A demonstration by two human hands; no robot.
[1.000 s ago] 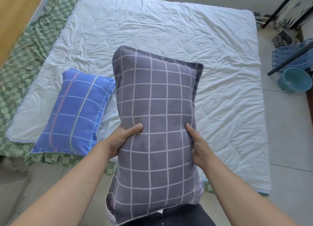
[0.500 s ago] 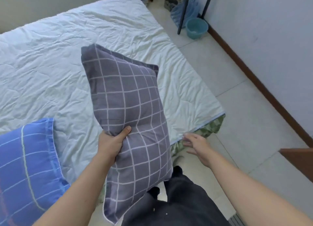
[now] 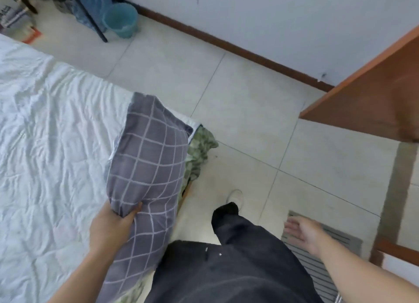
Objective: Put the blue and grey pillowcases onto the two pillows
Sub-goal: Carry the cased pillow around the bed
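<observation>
Left hand (image 3: 113, 221) grips the grey checked pillow (image 3: 145, 166) by a bunched fold low on its side, holding it upright over the bed's (image 3: 45, 121) near corner; right hand (image 3: 303, 231) hangs free, fingers spread, holding nothing. Risk: a one-handed pinch on cloth (no grip on the filling) may let the pillow slide down or swing off the edge to the tiled floor (image 3: 238, 112). Open mattress lies left; the wooden desk (image 3: 371, 98) crowds the right.

Grey pillow's (image 3: 147, 166) lower corner behind dark trousers (image 3: 238, 268)
</observation>
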